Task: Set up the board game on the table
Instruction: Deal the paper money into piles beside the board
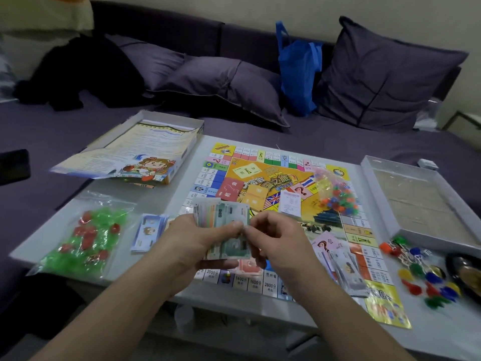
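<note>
Hands first: our left hand (208,237) grips a fanned stack of play money (223,225) from below, thumb across the top note, and our right hand (276,238) pinches the edge of the front note at the thumb tips. Both are closed on the notes; the stack hangs just above the near edge of the game board (270,194), which lies open on the worktop (161,199).

Risk 1: the fan is loose. If the pinch peels more than one note, we judge the rest could slide and scatter over the cards (346,267) lying on the board's near right.

Risk 2: a second pile of notes (149,231) sits just left of the hands. Mixing denominations there would undo the sorting.

Risk 3: loose coloured pawns (426,274) lie near the right edge of the worktop, beside a dark round tin (466,274). A sweeping forearm could knock them to the floor.

Further out: a bag of green and red houses (86,235) on the left and a bag of small pieces (335,191) on the board are unopened, so contained. A white card deck (290,204) sits mid-board.

Far side: the box lid (421,201) at right; the box with the rule sheet (145,149) overhangs the worktop's left corner toward the sofa (260,126) and may tip if bumped.
</note>
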Tool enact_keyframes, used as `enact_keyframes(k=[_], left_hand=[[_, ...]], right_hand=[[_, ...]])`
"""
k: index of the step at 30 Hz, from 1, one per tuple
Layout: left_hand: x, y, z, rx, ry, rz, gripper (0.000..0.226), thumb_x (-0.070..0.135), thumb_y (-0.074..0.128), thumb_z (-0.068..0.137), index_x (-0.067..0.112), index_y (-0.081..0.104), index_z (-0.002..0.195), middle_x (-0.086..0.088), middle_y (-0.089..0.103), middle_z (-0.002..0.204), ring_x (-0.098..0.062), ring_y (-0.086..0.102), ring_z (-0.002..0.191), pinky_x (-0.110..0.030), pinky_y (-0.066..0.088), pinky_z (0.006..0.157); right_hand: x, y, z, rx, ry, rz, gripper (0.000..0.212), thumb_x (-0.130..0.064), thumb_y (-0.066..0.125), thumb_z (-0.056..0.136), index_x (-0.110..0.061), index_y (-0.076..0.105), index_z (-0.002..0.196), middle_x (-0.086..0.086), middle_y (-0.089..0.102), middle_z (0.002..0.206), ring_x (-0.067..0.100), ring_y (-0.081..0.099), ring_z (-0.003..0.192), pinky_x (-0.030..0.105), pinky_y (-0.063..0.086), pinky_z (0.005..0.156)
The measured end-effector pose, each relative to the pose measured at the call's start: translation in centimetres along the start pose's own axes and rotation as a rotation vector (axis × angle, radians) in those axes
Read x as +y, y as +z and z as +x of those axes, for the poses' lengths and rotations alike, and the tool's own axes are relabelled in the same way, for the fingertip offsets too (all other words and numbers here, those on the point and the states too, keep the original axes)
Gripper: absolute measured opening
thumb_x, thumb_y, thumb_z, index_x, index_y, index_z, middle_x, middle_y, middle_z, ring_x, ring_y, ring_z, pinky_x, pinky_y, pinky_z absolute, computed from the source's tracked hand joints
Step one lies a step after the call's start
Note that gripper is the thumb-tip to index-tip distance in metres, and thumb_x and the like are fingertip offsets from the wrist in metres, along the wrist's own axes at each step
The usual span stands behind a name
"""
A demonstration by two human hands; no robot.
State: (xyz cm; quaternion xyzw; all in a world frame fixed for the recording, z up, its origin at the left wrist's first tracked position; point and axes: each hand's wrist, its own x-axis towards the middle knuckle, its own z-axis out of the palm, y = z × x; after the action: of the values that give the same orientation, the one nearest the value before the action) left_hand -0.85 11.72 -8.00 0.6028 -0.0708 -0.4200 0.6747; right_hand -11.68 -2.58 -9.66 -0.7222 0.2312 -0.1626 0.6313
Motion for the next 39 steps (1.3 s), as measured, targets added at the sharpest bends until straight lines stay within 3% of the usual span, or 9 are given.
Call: enact_keyframes(k=[4,11,16,20,24,29,32,36,39], left_hand=[[-0.1,0.0,0.0,-0.045,-0.018,-0.062,0.034,0.004,0.070,0.094,0.001,0.062,0.126,-0.023,0.077,0.108,-0.039,0.077,0.096,-0.050,0.066,0.071],[-0.3,0.3,0.1,0.008,0.031,0.017,0.034,0.000,0.077,0.085,0.001,0.067,0.117,-0.019,0.079,0.101,-0.038,0.079,0.089,-0.042,0.066,0.058],[-0.5,0.3,0.3,0.021,0.029,0.050,0.035,0.010,0.084,0.079,0.008,0.073,0.113,-0.016,0.080,0.098,-0.034,0.079,0.089,-0.042,0.067,0.063],[-0.3,-0.2,0.4,0.028,-0.020,-0.023,0.030,0.013,0.075,0.091,0.003,0.067,0.118,-0.021,0.079,0.101,-0.038,0.078,0.092,-0.046,0.066,0.065],[0.5,-1.9,0.9,0.175,0.011,-0.047,0.025,0.009,0.066,0.099,-0.004,0.061,0.120,-0.023,0.079,0.098,-0.037,0.079,0.090,-0.049,0.065,0.067],[1.3,-3.4,0.8,0.267,0.059,-0.047,0.017,0.008,0.063,0.101,-0.002,0.064,0.115,-0.020,0.079,0.096,-0.034,0.079,0.089,-0.048,0.066,0.068],[1.6,-3.5,0.7,0.239,0.052,-0.070,0.018,0.009,0.065,0.100,-0.001,0.065,0.114,-0.021,0.079,0.097,-0.034,0.079,0.091,-0.049,0.065,0.071],[1.8,-3.5,0.6,0.170,0.023,-0.130,0.024,0.009,0.065,0.099,-0.006,0.062,0.118,-0.025,0.078,0.101,-0.036,0.078,0.095,-0.050,0.064,0.075],[2.0,-3.6,0.6,0.131,0.007,-0.178,0.022,0.004,0.053,0.105,-0.006,0.054,0.125,-0.028,0.077,0.103,-0.039,0.078,0.096,-0.053,0.063,0.076]], right_hand=[[0.1,-0.9,0.2,0.044,0.008,0.014,0.010,-0.006,0.073,0.095,0.000,0.066,0.092,0.011,0.063,0.068,0.019,0.055,0.055,0.035,0.046,0.049],[0.5,-1.4,0.4,0.088,0.013,0.014,0.006,-0.006,0.074,0.095,-0.003,0.069,0.092,0.008,0.061,0.065,0.018,0.053,0.053,0.031,0.045,0.048],[0.9,-1.0,0.8,0.035,0.048,-0.011,0.006,-0.010,0.075,0.095,-0.006,0.072,0.092,0.008,0.064,0.070,0.017,0.055,0.055,0.031,0.045,0.048],[1.2,-0.5,1.3,0.018,0.094,0.012,0.009,-0.009,0.072,0.097,-0.004,0.072,0.090,0.009,0.067,0.071,0.017,0.055,0.055,0.031,0.043,0.047],[1.1,-0.4,2.0,0.129,0.178,0.002,0.013,-0.011,0.071,0.099,-0.004,0.069,0.088,0.013,0.075,0.079,0.014,0.059,0.051,0.029,0.045,0.045],[2.5,1.5,2.8,0.190,0.222,-0.289,0.017,-0.021,0.081,0.091,-0.020,0.064,0.093,0.007,0.074,0.093,0.022,0.076,0.079,0.039,0.063,0.059],[3.4,3.2,2.6,0.147,0.246,-0.292,0.027,-0.019,0.079,0.092,-0.027,0.054,0.100,0.007,0.070,0.093,0.021,0.075,0.078,0.042,0.064,0.058],[3.4,4.4,1.8,0.118,0.082,-0.737,0.033,-0.034,0.071,0.096,-0.030,0.042,0.111,-0.002,0.064,0.086,0.018,0.065,0.076,0.038,0.053,0.059],[2.8,4.5,1.3,0.119,-0.016,-0.961,0.034,-0.037,0.065,0.098,-0.028,0.037,0.116,-0.005,0.057,0.082,0.020,0.061,0.079,0.036,0.043,0.058]])
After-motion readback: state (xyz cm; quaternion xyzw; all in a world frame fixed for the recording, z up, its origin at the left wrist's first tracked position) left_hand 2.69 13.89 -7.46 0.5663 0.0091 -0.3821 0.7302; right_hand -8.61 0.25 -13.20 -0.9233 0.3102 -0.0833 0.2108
